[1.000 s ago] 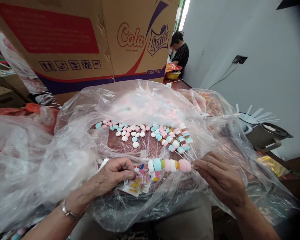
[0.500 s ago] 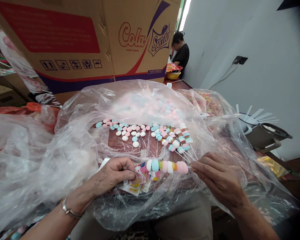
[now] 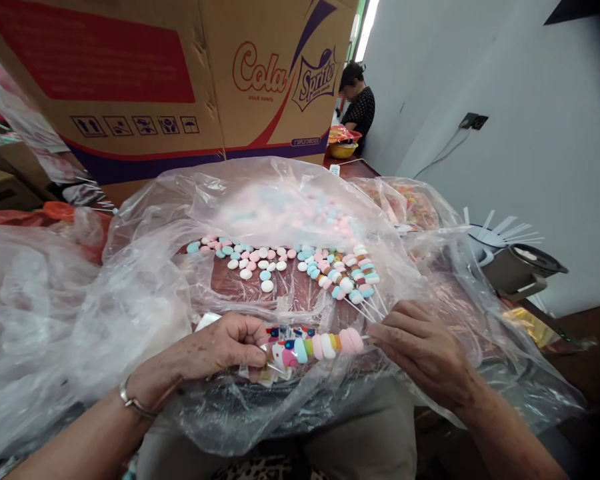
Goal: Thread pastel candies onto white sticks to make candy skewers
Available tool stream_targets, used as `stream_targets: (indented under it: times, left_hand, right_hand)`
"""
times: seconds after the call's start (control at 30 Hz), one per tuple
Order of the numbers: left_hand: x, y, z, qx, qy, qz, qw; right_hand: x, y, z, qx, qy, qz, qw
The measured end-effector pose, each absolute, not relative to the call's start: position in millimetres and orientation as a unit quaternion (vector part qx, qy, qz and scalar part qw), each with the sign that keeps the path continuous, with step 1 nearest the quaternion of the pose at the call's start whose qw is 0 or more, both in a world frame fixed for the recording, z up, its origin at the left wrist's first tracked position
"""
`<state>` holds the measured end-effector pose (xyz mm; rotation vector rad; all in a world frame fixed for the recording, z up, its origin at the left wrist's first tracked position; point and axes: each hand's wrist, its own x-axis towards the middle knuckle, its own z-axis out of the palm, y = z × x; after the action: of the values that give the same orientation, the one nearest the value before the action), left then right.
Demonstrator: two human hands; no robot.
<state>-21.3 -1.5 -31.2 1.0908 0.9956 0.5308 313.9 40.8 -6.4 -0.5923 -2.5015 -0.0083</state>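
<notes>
Candy skewer [image 3: 325,345]: one stick threaded with pastel pink, white, blue and yellow-orange discs, held level just above the person's lap, in front of the plastic sheet.
Right hand [image 3: 420,350]: fingertips pinched on the bare stick end of the skewer.
Left hand [image 3: 225,347]: fingers closed on a printed wrapper sleeve [image 3: 280,347], whose mouth meets the skewer's far end; a metal bangle [image 3: 133,403] sits on the wrist.
Clear plastic sheet [image 3: 145,293]: crumpled and spread over the work surface, with its edges raised.
Loose candy discs [image 3: 250,260]: scattered in a band on the sheet, beyond the hands.
Finished skewers [image 3: 353,277]: a small heap just right of the loose discs, sticks pointing toward the right hand.
Cardboard carton [image 3: 180,87]: printed "Cola" and "Sprite", standing behind the sheet.
Another person [image 3: 359,100]: in a dark top, well apart at the back.
</notes>
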Motion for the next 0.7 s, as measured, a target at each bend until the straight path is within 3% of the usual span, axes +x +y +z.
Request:
stream_targets:
  times: [0.2,0.43,0.7]
  left_hand:
    - [-27.3,3.6,-34.1,0.471,0.425,0.215,0.743]
    - [-23.8,4.2,-35.2,0.457,0.43,0.23,0.744]
    - [-11.8,-0.2,-10.4,0.563,0.433,0.124,0.692]
  right_hand:
    - [312.2,43.9,-2.0,-0.185,-0.952,0.023,0.242]
    - [306.7,43.6,-16.9,-0.185,-0.943,0.035,0.275]
    - [302.8,43.7,-25.6,-0.2,-0.933,0.023,0.299]
